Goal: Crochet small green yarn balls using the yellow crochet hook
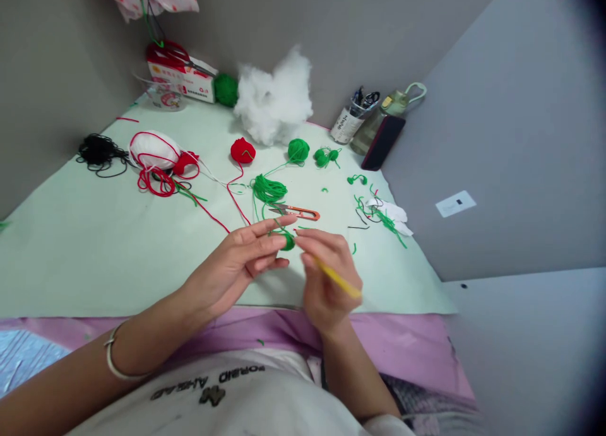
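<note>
Between the thumb and fingers of my left hand is a small green crochet piece, with green yarn running over the index finger. My right hand is closed around a crochet hook with a yellow handle; its tip is close to the green piece, and I cannot tell whether it is inside a stitch. Just beyond my fingers lie orange-handled thread snips and a loose hank of green yarn. A strand links the hank to a green ball.
White stuffing is heaped at the back. A red ball, white yarn and black yarn lie leftward. Yarn scraps, a phone, a bottle and a pen cup are at right.
</note>
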{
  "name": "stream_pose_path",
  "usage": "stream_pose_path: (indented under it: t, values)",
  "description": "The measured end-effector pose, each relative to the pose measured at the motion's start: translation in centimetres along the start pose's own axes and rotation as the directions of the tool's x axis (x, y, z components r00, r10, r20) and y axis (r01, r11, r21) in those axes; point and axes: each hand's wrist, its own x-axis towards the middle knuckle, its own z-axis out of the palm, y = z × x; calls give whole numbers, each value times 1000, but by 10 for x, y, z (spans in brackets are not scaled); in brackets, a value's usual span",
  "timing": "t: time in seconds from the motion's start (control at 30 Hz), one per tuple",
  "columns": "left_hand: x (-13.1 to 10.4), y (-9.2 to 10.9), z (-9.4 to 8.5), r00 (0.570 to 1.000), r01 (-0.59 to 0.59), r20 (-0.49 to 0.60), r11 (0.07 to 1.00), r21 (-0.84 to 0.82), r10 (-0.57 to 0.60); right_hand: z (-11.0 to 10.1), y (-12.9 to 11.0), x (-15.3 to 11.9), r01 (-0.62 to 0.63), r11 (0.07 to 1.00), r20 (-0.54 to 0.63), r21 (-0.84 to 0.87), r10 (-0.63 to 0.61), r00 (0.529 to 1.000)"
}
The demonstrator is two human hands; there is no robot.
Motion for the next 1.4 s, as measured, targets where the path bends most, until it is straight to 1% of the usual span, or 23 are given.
stream_pose_path:
  t: [0.07, 0.1, 0.13, 0.17, 0.27, 0.33, 0.4, 0.43, 0.47, 0.5, 0.57, 0.63, 0.67, 0.77, 0.83, 0.97, 1.07, 1.13, 1.2, 1.27, 1.3, 1.33, 1.4]
  values:
    - [1, 3, -1, 1000, -2, 10, 1000, -17, 2, 0, -1, 6, -168, 963, -49, 210, 182, 982]
    - [1, 3, -1, 1000, -24, 13, 1000, 0, 24, 0, -1, 9, -223, 930, -53, 291, 248, 967]
    - [0, 4, -1, 999, -49, 22, 998, 28, 49, 1, -2, 11, -248, 908, -41, 338, 278, 960]
    - [0, 3, 0, 997, -76, 30, 995, 64, 74, 2, -2, 12, -253, 901, -19, 352, 277, 961]
    - [-2, -1, 2, 990, -140, 26, 976, 166, 138, 3, -2, 8, -187, 947, 16, 261, 189, 982]
    - [-1, -4, 3, 988, -152, -10, 975, 159, 156, 3, -1, 4, -101, 985, 25, 142, 99, 995]
    - [1, -5, 3, 994, -107, -26, 991, 82, 109, 3, 1, 0, 1, 1000, 46, 27, -3, 999]
    - [3, -5, 2, 998, -66, -20, 997, 36, 67, 2, 2, -1, 33, 999, 52, 0, -33, 998]
    - [4, -5, 1, 1000, -26, -11, 1000, -4, 26, 1, 3, -1, 28, 1000, 39, 4, -28, 999]
    - [5, -4, 0, 1000, 8, -3, 999, -33, -8, 0, 3, 0, -17, 999, 5, 42, 17, 1000]
    - [6, -1, -2, 1000, 24, -4, 998, -52, -24, -1, 4, 4, -181, 964, -55, 193, 195, 979]
    - [5, 1, -2, 999, -31, -19, 999, -21, 30, -1, 3, 7, -322, 881, -37, 346, 356, 934]
    - [4, 1, -1, 998, -65, -15, 998, 17, 65, -1, 3, 8, -361, 846, 2, 392, 392, 920]
    - [1, -1, 1, 988, -151, 28, 977, 150, 149, 0, 3, 8, -403, 820, 88, 407, 404, 911]
    - [0, -2, 1, 985, -173, 40, 964, 204, 168, 0, 4, 8, -420, 813, 97, 402, 419, 903]
    - [0, -2, -2, 982, -187, 6, 953, 240, 191, -3, 6, 8, -461, 747, 117, 479, 466, 877]
    - [-1, -1, -3, 973, -216, -20, 937, 273, 230, -5, 2, 8, -426, 759, 110, 492, 431, 895]
    - [-3, -3, -3, 962, -240, -46, 913, 328, 269, -5, -2, 6, -374, 831, 89, 413, 372, 924]
    - [-4, -5, -2, 943, -269, -74, 876, 399, 324, -4, -4, 2, -243, 930, 64, 277, 235, 970]
    - [-4, -7, 0, 930, -290, -92, 864, 411, 356, -2, -3, -3, -58, 993, 68, 108, 51, 996]
    - [-4, -9, 1, 935, -286, -94, 885, 369, 341, 0, -2, -5, 30, 999, 70, 21, -31, 997]
    - [-3, -9, 2, 951, -262, -86, 919, 294, 298, 1, 0, -7, 97, 994, 75, -59, -93, 993]
    - [-1, -9, 2, 989, -139, -45, 984, 108, 144, 2, 3, -9, 149, 979, 59, -139, -142, 988]
